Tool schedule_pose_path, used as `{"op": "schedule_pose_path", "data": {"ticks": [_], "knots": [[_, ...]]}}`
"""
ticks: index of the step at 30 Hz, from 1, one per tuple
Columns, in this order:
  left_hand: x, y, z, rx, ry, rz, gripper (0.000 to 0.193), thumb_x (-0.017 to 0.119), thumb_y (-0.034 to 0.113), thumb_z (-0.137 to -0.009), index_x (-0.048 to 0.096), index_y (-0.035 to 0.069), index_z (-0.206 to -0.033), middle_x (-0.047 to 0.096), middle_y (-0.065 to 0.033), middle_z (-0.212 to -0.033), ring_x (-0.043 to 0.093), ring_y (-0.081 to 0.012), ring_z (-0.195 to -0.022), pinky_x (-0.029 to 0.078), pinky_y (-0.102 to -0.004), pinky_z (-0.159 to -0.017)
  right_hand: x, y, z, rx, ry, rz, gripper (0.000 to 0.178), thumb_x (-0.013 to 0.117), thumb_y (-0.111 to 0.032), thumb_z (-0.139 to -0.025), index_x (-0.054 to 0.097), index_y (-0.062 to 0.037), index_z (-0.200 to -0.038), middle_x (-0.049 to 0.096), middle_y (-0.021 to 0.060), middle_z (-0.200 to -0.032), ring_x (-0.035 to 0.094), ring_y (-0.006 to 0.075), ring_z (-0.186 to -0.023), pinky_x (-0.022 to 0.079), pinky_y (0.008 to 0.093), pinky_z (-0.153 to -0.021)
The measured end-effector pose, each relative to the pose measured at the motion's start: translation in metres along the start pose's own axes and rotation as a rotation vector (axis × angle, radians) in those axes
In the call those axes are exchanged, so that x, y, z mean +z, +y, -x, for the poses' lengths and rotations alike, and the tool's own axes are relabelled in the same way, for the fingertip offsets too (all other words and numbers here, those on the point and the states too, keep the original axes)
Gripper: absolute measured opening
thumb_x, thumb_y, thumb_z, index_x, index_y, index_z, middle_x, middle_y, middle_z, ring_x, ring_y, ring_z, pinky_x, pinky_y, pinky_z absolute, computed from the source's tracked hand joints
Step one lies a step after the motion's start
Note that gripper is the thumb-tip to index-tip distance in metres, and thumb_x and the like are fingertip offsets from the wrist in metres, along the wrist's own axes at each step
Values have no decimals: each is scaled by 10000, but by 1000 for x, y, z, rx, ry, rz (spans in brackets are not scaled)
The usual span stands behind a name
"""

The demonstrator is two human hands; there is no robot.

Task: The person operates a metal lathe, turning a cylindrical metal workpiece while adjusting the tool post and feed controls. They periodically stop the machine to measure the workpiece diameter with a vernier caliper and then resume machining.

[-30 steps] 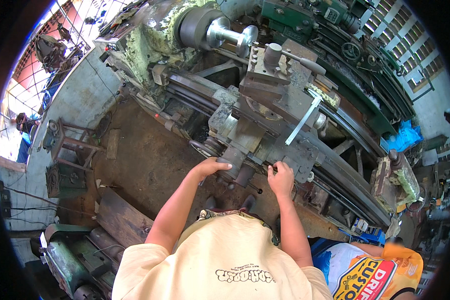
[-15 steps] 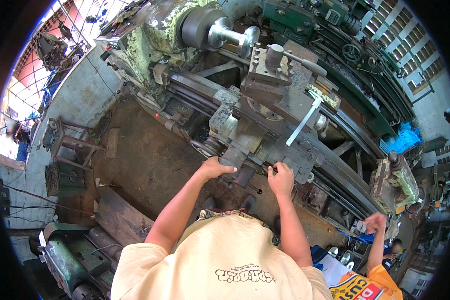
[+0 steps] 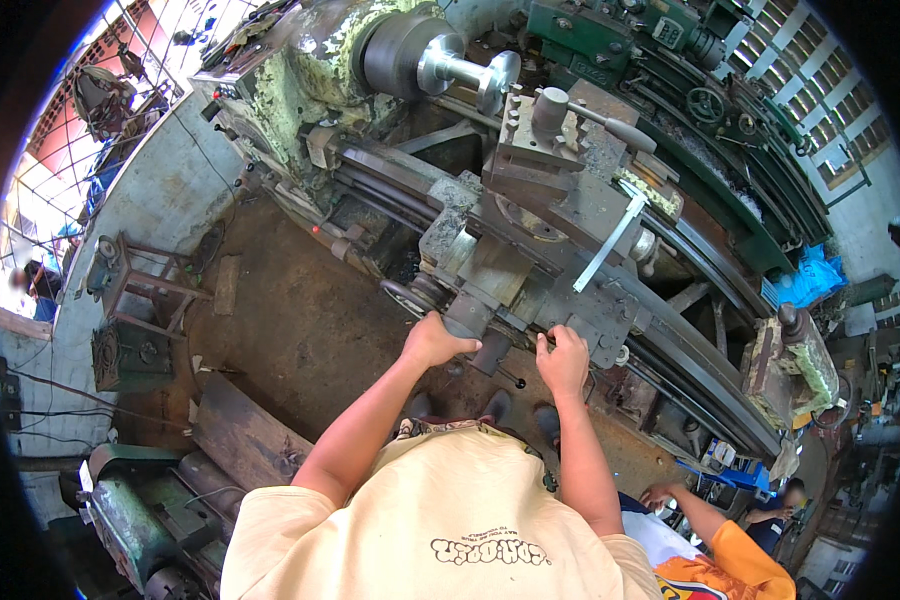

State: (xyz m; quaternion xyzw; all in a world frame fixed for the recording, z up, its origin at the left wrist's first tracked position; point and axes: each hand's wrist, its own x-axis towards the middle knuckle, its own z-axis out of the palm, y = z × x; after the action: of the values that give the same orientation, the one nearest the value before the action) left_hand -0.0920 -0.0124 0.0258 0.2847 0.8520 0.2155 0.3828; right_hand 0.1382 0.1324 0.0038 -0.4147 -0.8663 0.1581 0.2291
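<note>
In front of me is a worn metal lathe. A shiny flanged metal piece (image 3: 467, 72) is held in its dark chuck (image 3: 400, 58). My left hand (image 3: 436, 341) is closed at the front of the carriage (image 3: 500, 268), beside the cross-slide's front end (image 3: 470, 312); its thumb points right and its fingers are mostly hidden. My right hand (image 3: 565, 358) is curled at the carriage's front edge, with what lies under its fingers hidden. Between the hands a small ball-ended lever (image 3: 518, 382) sticks out. The tool post (image 3: 548, 125) with its long handle stands behind.
A silver caliper (image 3: 610, 243) lies across the carriage. To the right stands the tailstock (image 3: 790, 360). A second green lathe (image 3: 670, 70) is at the back, and a green machine (image 3: 150, 520) at lower left. A person in an orange sleeve (image 3: 750, 560) is close on my right.
My left hand has shifted slightly right, its thumb still out; my right hand stays put. The other person's raised hand has come down and left, nearer to me.
</note>
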Motion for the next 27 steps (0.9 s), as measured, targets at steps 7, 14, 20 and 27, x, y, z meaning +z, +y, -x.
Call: {"op": "schedule_pose_path", "data": {"ticks": [7, 14, 20, 27], "knots": [[5, 14, 12, -32, 88, -102, 1006, 934, 549, -656, 553, -101, -1323, 643, -299, -1330, 649, -400, -1241, 522, -438, -1072, 1, 0, 0, -1, 4, -6, 192, 758, -210, -894, 677, -36, -884, 706, 153, -920, 646, 399, -840, 513, 480, -801], [11, 26, 21, -54, 147, -187, 959, 939, 528, -673, 540, -84, -1295, 623, -294, -1350, 619, -406, -1274, 517, -455, -1082, 1, -1, 0, 14, 5, 7, 186, 763, -205, -895, 682, -38, -889, 707, 148, -919, 645, 396, -842, 514, 481, -802], [14, 12, 8, 37, 130, -229, 1041, 933, 559, -669, 510, -132, -1323, 619, -307, -1344, 620, -420, -1268, 514, -465, -1081, 2, 0, 0, 11, 30, -23, 172, 786, -173, -856, 666, -50, -859, 695, 147, -886, 636, 402, -821, 495, 486, -774], [-5, -15, -21, 44, -123, 90, 993, 912, 551, -686, 592, -138, -1325, 684, -292, -1298, 651, -372, -1248, 492, -396, -1079, 0, 0, 1, 10, 12, -27, 179, 768, -191, -889, 682, -34, -904, 713, 159, -934, 645, 410, -848, 516, 493, -811]]}}
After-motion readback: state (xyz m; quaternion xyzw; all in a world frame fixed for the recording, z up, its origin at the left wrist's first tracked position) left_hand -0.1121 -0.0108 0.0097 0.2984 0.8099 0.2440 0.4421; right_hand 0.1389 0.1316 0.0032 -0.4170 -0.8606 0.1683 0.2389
